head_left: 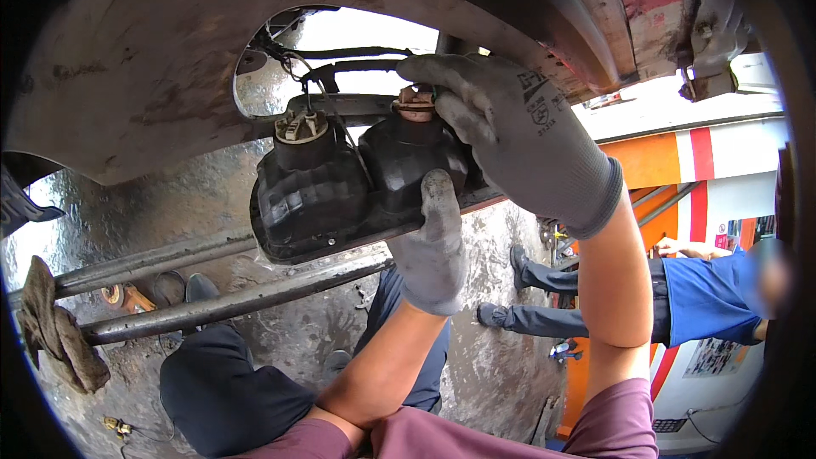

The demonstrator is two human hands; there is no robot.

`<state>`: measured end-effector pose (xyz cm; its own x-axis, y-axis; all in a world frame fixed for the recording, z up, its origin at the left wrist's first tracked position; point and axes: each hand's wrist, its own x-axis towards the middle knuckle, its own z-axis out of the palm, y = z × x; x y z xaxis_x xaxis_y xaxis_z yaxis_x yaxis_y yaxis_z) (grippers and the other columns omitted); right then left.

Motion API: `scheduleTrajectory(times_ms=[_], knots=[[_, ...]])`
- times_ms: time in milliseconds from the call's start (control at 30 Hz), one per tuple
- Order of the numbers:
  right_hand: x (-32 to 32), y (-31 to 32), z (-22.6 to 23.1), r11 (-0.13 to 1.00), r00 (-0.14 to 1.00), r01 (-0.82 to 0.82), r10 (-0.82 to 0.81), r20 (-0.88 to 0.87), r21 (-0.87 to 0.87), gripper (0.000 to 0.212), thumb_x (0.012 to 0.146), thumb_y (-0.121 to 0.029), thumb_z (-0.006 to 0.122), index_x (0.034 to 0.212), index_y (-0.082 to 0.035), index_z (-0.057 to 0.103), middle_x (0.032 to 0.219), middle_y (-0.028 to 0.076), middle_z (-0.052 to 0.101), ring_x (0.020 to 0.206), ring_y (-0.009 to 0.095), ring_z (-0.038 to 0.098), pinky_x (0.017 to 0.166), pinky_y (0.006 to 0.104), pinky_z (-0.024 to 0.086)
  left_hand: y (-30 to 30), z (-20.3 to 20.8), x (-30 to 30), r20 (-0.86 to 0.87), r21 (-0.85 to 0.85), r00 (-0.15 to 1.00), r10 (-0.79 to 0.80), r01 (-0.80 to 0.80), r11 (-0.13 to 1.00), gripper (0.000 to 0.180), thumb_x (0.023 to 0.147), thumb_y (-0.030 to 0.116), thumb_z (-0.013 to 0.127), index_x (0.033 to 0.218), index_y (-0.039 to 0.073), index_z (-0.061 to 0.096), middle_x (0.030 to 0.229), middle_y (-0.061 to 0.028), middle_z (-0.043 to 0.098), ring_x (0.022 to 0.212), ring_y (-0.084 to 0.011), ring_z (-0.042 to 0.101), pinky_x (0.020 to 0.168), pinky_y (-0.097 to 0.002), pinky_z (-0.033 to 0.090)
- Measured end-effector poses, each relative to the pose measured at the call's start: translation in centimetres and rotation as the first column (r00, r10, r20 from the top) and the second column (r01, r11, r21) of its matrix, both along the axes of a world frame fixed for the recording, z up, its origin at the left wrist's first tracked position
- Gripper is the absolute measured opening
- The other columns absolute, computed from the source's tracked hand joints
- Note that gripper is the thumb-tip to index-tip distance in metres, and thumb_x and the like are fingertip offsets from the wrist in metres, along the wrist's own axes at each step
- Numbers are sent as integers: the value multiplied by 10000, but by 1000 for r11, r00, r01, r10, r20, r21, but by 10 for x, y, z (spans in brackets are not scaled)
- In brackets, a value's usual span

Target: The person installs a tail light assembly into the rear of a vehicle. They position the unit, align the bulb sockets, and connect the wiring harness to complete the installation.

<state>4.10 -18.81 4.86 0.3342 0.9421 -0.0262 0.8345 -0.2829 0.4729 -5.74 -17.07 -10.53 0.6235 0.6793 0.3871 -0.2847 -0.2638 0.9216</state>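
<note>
A black vehicle lamp unit [310,195] is held up below a panel opening, its back with two rounded housings facing me. My left hand [433,246], in a grey glove, grips its lower edge, thumb on the back; the other fingers are mostly hidden beneath. A pale bulb socket [302,129] sits in the left housing. Around the brownish bulb socket [416,105] on the right housing, the fingers of my gloved right hand [518,132] are closed, partly covering it. Thin wires [316,76] run from the opening down to the lamp.
A dirty body panel [144,76] curves overhead. Two metal bars [229,297] cross at lower left, with a brown rag [55,323] hanging over them. To the right, another person in a blue shirt [710,293] stands by an orange and white wall [650,161]. The floor [501,374] looks wet.
</note>
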Motion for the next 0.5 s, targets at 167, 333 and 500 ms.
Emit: scheduleTrajectory(times_ms=[167, 333, 500], knots=[[6, 5, 7, 989, 997, -60, 54, -48, -138, 360, 852, -133, 622, 1181, 11, 652, 1240, 117, 602, 1011, 249, 630, 783, 364, 551, -9, -11, 3, 26, 111, 990, 139, -141, 984, 298, 881, -34, 643, 1175, 16, 641, 1118, -180, 681, 978, -353, 686, 862, -442, 560], [5, 3, 16, 991, 992, -52, 37, -120, -125, 345, 870, -123, 611, 1205, -62, 669, 1238, 89, 609, 1054, 243, 626, 796, 368, 546, -6, -22, 6, 83, 254, 975, 207, -222, 941, 342, 900, -37, 587, 1241, -23, 590, 1201, -184, 647, 1058, -312, 659, 904, -391, 546], [4, 8, 10, 998, 969, 62, -63, -241, -10, 289, 938, -143, 624, 1206, -43, 669, 935, 124, 661, 866, 233, 658, 760, 338, 519, 1, -3, 3, 116, -411, 980, -160, 194, 891, 307, 960, 94, 582, 1236, -39, 581, 1201, -179, 637, 1058, -291, 653, 889, -365, 544]])
